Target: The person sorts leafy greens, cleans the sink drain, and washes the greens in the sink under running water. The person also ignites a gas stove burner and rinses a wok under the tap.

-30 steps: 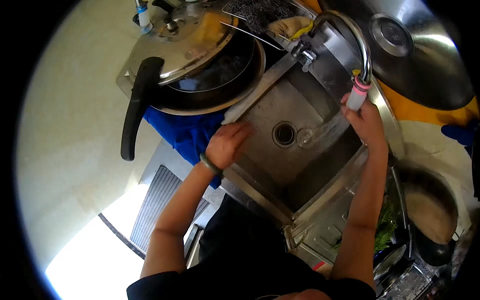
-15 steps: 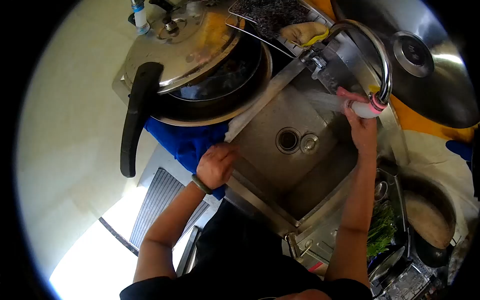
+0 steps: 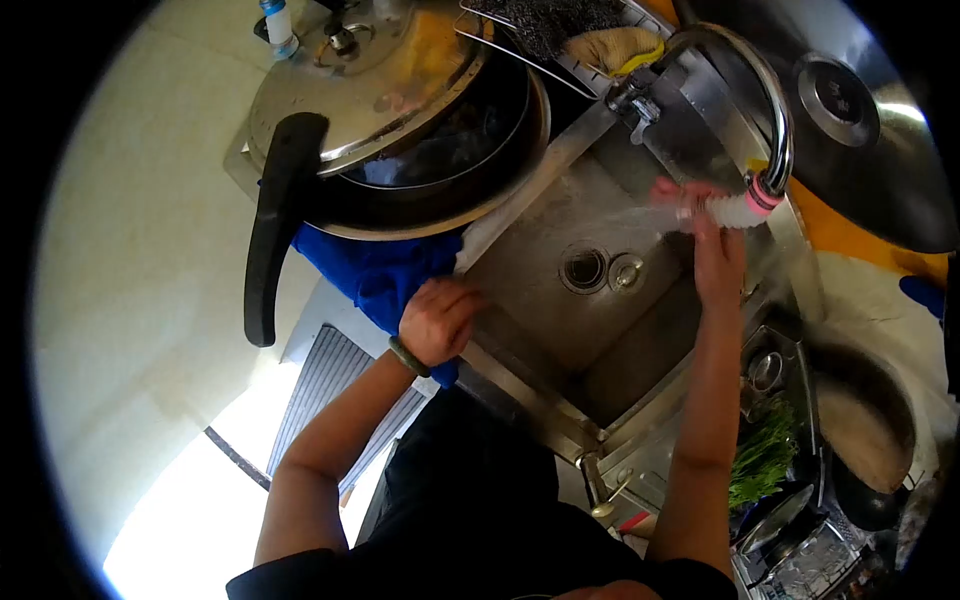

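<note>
I can read no lettering, label or number on anything around my sink (image 3: 560,215) or pots.

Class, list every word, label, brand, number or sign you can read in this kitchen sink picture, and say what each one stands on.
No text can be read anywhere.
Bottle with the blue band: any label is too small and blurred to read.
Pressure cooker lid: no legible marking.
Faucet and sink: no brand visible.
The right hand at the spout and the left hand on the sink edge show no writing.
</note>
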Demonstrator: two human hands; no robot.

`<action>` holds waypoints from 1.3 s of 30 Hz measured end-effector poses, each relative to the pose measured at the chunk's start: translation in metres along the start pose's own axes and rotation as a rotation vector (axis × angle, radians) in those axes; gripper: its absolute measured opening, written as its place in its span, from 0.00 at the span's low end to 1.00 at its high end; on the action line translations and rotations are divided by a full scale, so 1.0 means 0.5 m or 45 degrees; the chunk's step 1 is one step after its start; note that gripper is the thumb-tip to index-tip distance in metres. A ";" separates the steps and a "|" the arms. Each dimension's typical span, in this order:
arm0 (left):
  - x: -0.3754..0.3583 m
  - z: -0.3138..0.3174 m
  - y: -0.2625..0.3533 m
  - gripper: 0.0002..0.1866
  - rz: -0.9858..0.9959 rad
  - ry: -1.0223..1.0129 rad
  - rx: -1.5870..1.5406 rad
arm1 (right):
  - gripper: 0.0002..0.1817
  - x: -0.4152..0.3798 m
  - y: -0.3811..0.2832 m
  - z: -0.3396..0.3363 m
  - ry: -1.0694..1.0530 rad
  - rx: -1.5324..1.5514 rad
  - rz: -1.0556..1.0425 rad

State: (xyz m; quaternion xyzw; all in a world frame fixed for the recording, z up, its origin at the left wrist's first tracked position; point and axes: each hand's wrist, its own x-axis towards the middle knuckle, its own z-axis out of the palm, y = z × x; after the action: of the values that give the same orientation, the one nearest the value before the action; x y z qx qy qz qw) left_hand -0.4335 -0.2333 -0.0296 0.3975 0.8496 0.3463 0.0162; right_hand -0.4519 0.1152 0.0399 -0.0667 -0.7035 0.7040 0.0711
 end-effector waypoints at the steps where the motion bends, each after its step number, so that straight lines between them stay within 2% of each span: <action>1: -0.001 0.002 0.002 0.14 0.000 0.000 0.009 | 0.12 0.004 -0.013 0.015 0.006 -0.015 -0.040; 5: 0.011 -0.001 0.009 0.15 -0.004 -0.031 -0.001 | 0.12 0.027 0.025 -0.026 0.021 -0.160 -0.216; 8: 0.010 -0.002 0.007 0.16 -0.023 -0.063 -0.024 | 0.11 0.022 0.007 -0.055 -0.010 -0.472 -0.227; 11: -0.002 0.004 0.004 0.16 -0.027 -0.040 -0.022 | 0.09 0.004 -0.022 -0.079 0.034 -0.698 -0.151; 15: -0.003 0.000 0.002 0.16 0.027 -0.008 0.013 | 0.08 -0.008 -0.067 -0.087 -0.020 -0.799 0.036; 20: -0.010 -0.004 0.036 0.13 -0.089 -0.142 0.208 | 0.10 -0.016 -0.073 -0.101 -0.052 -0.970 0.105; 24: -0.028 0.006 0.087 0.13 -0.125 -0.149 0.414 | 0.11 -0.025 -0.071 -0.085 -0.065 -0.650 0.223; 29: -0.054 0.021 0.057 0.15 -0.016 -0.128 0.353 | 0.14 -0.028 -0.071 -0.071 -0.091 -0.247 0.378; 32: -0.058 0.026 0.053 0.15 -0.017 -0.111 0.379 | 0.20 -0.038 -0.045 -0.074 -0.203 0.216 0.242; 35: -0.056 0.023 0.064 0.15 -0.026 -0.106 0.405 | 0.25 -0.061 -0.026 -0.063 -0.130 0.897 0.323; 39: -0.055 0.026 0.060 0.15 -0.013 -0.097 0.424 | 0.27 -0.063 0.053 -0.063 -0.074 1.248 0.225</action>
State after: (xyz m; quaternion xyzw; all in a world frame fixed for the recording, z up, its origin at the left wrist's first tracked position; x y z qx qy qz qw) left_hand -0.3908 -0.2316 -0.0283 0.4033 0.8960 0.1852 -0.0161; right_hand -0.4149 0.1400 0.0134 -0.0654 -0.2834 0.9567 0.0145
